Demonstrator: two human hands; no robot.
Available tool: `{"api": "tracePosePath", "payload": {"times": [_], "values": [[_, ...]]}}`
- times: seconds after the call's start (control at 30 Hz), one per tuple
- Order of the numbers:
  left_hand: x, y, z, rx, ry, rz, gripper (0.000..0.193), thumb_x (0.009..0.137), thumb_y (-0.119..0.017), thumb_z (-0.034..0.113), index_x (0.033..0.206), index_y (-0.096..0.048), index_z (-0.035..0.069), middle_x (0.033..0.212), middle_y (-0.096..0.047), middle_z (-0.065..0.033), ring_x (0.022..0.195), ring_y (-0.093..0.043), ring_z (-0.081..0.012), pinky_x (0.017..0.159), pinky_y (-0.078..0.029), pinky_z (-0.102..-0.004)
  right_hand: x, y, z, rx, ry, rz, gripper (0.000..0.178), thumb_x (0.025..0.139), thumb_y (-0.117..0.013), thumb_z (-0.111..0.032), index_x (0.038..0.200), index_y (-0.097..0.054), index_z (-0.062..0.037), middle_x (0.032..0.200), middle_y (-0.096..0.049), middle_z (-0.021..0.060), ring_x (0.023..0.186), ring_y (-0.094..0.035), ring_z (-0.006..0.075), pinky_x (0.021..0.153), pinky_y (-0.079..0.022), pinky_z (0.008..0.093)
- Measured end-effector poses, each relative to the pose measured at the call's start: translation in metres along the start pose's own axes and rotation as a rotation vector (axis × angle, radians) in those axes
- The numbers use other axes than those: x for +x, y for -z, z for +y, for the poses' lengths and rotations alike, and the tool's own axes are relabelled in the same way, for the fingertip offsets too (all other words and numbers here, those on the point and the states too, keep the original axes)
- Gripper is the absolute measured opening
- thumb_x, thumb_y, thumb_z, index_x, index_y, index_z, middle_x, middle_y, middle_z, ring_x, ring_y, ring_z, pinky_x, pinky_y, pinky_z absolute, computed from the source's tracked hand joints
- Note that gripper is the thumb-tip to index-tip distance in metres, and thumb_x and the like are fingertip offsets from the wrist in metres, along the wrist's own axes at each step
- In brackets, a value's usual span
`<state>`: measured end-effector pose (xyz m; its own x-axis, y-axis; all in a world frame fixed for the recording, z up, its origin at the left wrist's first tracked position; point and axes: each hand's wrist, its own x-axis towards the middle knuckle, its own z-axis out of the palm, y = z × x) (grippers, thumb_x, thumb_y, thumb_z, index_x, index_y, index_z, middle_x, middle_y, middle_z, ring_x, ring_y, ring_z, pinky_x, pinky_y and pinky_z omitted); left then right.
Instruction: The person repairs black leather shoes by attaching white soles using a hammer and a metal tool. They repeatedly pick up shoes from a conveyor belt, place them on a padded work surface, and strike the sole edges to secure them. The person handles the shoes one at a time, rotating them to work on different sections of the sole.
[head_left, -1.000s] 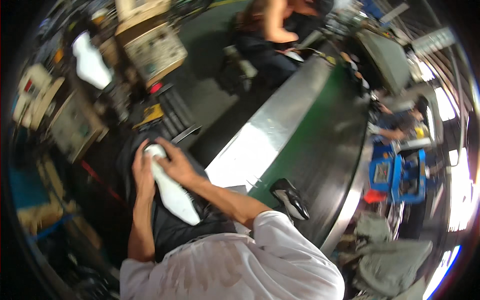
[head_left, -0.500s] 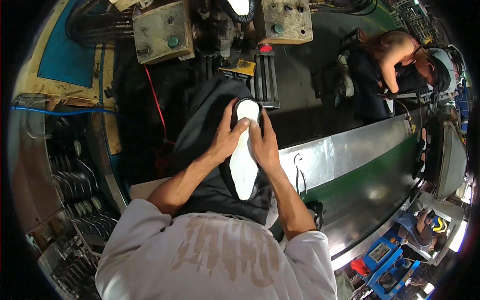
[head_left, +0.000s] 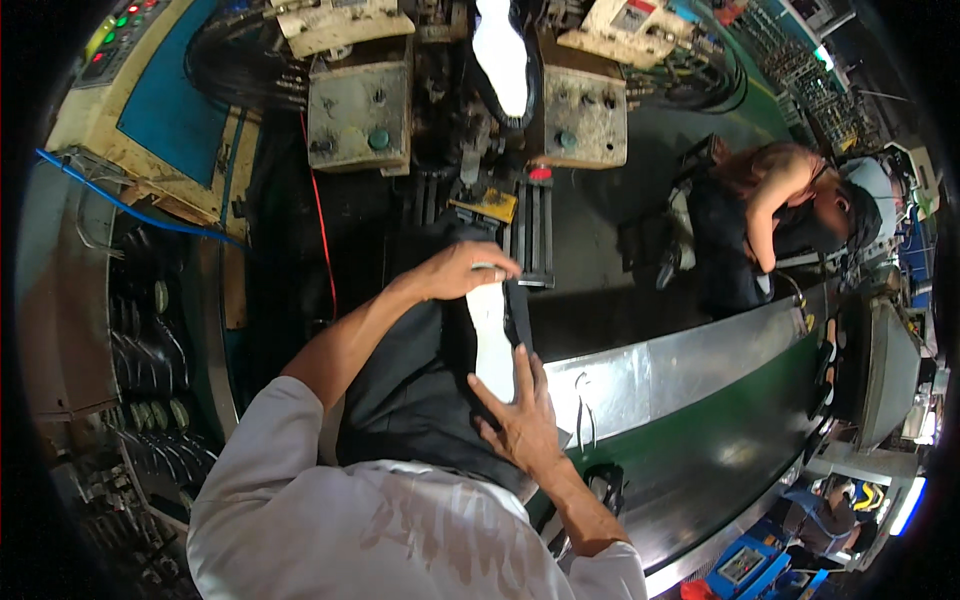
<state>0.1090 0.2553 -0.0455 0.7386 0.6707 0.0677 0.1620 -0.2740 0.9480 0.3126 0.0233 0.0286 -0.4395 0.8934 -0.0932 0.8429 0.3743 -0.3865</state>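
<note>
White-soled shoe (head_left: pixel 490 335), one, over dark-trousered lap (head_left: pixel 400 390); left hand (head_left: pixel 455 270) curled over its far end, holding it; right hand (head_left: pixel 520 415) shifted from far half to near end, spread wide

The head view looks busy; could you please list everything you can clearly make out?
Held shoe: 1, black and white, centre
Second shoe: 1, black and white, top centre
Control boxes: 2, beige, flanking second shoe
Yellow piece: 1, yellow, upper centre
Blue hose: 1, blue, left
Red cable: 1, red, left
Work surface: 1, green, right
Co-workers: 2, mostly dark clothing, right
Dark pieces: many, dark, left
Shirt: 1, white, bottom
Left hand: 1, bare, held shoe's far end
Right hand: 1, bare, held shoe's near end
</note>
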Motion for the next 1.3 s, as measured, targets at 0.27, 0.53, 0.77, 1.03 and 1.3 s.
{"api": "tracePosePath", "payload": {"times": [0.27, 0.53, 0.77, 1.03, 1.3], "values": [[-0.007, 0.036, -0.015, -0.389, 0.18, 0.233, 0.031, 0.103, -0.066, 0.017, 0.128, -0.071, 0.0, 0.133, -0.071, -0.0108, 0.121, -0.066, -0.0224, 0.106, -0.051, -0.0383, 0.005, 0.012, 0.02, 0.192, 0.039, 0.198, 0.061, 0.076, -0.086, -0.02, 0.135, -0.074, -0.024, 0.166, -0.031, 0.0314, 0.137, -0.046, 0.056, 0.104, -0.053, 0.0584], [0.155, 0.212, 0.051, -0.759, 0.188, 0.878, 0.096, 0.096, -0.078, 0.045, 0.166, -0.025, 0.003, 0.148, -0.057, -0.0241, 0.132, -0.06, -0.032, 0.108, -0.052, -0.0475, 0.064, 0.088, 0.048, 0.016, -0.068, 0.474, 0.067, 0.071, -0.087, -0.013, 0.136, -0.072, -0.0133, 0.164, -0.032, 0.0356, 0.143, -0.044, 0.0529, 0.115, -0.041, 0.059], [0.145, 0.251, 0.053, -0.817, 0.141, 0.574, 0.063, 0.094, -0.079, 0.026, 0.144, -0.052, -0.002, 0.126, -0.069, -0.0163, 0.113, -0.07, -0.025, 0.094, -0.06, -0.0403, 0.213, 0.168, 0.058, -0.101, 0.062, 0.551, 0.068, 0.076, -0.083, -0.014, 0.142, -0.07, -0.021, 0.165, -0.033, 0.0313, 0.14, -0.045, 0.0518, 0.114, -0.044, 0.0575], [-0.071, 0.183, 0.068, -0.789, 0.124, 0.592, 0.092, 0.092, -0.067, 0.035, 0.167, -0.026, 0.001, 0.154, -0.053, -0.0243, 0.133, -0.06, -0.0349, 0.112, -0.05, -0.0469, 0.365, 0.162, 0.064, -0.131, 0.109, 0.586, 0.07, 0.083, -0.082, -0.024, 0.15, -0.06, -0.032, 0.168, -0.024, 0.028, 0.139, -0.038, 0.0609, 0.104, -0.053, 0.0639], [-0.128, 0.091, 0.05, -1.291, 0.109, 0.675, 0.099, 0.094, -0.063, 0.069, 0.164, -0.032, 0.007, 0.154, -0.053, -0.0225, 0.133, -0.058, -0.0441, 0.113, -0.046, -0.0611, 0.401, 0.127, 0.06, -0.172, 0.072, 0.552, 0.074, 0.084, -0.082, -0.026, 0.153, -0.056, -0.0347, 0.169, -0.022, 0.0277, 0.14, -0.037, 0.0613, 0.109, -0.05, 0.0633]]}}
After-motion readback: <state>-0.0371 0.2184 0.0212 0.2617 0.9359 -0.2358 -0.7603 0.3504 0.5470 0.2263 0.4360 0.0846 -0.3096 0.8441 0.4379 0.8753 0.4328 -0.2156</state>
